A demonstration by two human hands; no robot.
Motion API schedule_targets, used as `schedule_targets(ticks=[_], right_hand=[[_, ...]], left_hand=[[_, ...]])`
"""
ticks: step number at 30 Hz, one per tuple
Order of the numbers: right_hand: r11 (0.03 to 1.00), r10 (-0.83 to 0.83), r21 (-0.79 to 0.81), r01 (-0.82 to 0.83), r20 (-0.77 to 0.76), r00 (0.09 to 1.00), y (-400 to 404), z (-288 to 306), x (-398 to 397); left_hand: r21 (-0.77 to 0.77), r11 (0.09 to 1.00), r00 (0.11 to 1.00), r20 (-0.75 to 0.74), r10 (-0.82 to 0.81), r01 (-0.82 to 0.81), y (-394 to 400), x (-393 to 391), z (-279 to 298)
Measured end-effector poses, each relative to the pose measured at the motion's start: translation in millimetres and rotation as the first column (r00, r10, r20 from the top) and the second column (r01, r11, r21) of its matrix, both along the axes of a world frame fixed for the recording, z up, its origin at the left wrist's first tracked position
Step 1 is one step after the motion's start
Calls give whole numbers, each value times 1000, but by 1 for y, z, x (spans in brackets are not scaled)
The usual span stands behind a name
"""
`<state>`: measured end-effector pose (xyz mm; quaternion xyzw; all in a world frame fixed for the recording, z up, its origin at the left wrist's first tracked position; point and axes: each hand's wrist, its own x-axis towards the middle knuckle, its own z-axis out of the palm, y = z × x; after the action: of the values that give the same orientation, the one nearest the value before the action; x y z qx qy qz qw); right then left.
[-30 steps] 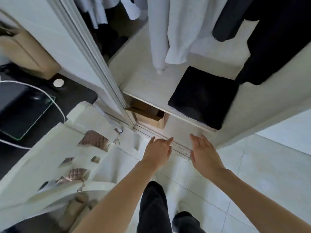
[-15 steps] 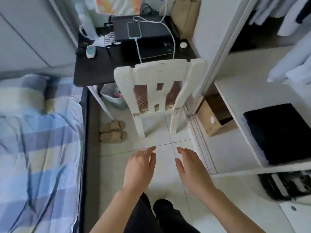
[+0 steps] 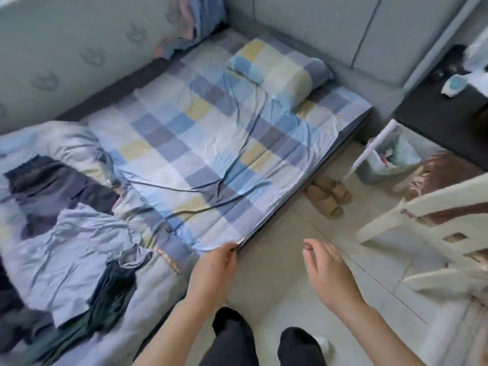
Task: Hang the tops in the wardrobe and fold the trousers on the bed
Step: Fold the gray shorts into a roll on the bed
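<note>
A bed (image 3: 211, 143) with a blue, yellow and white checked sheet fills the left and middle. Clothes lie in a heap on its near left part: a pale lilac top (image 3: 66, 249), a dark garment (image 3: 55, 186) behind it and a dark green one (image 3: 113, 294) in front. My left hand (image 3: 214, 270) hovers at the bed's near edge, fingers loosely curled, holding nothing. My right hand (image 3: 330, 270) hangs over the floor to the right, fingers relaxed and empty. The wardrobe is out of view.
A checked pillow (image 3: 280, 64) lies at the head of the bed. Beige slippers (image 3: 327, 196) sit on the tiled floor by the bed. A white chair (image 3: 435, 233) stands at the right, with a bin (image 3: 390, 159) and a dark desk (image 3: 443, 112) behind it.
My view has swung left from the wardrobe, past the chair and desk, to the bed. Both hands have stayed empty in front of me.
</note>
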<state>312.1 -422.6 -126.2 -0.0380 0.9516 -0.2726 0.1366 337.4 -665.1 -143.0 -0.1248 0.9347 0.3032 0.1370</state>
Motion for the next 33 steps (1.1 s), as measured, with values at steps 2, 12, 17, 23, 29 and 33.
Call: schedule_targets(ticks=[2, 12, 17, 23, 29, 33], right_hand=[[996, 91, 1, -91, 50, 995, -60, -11, -14], [819, 543, 56, -572, 251, 802, -293, -62, -85], [656, 697, 71, -751, 326, 639, -380, -104, -114], [474, 780, 36, -880, 447, 438, -476, -191, -121], [356, 803, 42, -934, 498, 329, -542, -281, -102], [161, 832, 34, -986, 534, 154, -572, -338, -82]], left_hand=[[-4, 995, 990, 103, 99, -99, -64, 14, -10], [-25, 794, 747, 324, 581, -607, -288, 81, -88], [-66, 687, 594, 447, 669, -724, -329, 101, -135], [-134, 609, 477, 500, 723, -782, -362, 100, -210], [-315, 635, 524, 371, 767, -706, -407, 88, -267], [-365, 681, 471, 516, 716, -635, -445, 103, -314]])
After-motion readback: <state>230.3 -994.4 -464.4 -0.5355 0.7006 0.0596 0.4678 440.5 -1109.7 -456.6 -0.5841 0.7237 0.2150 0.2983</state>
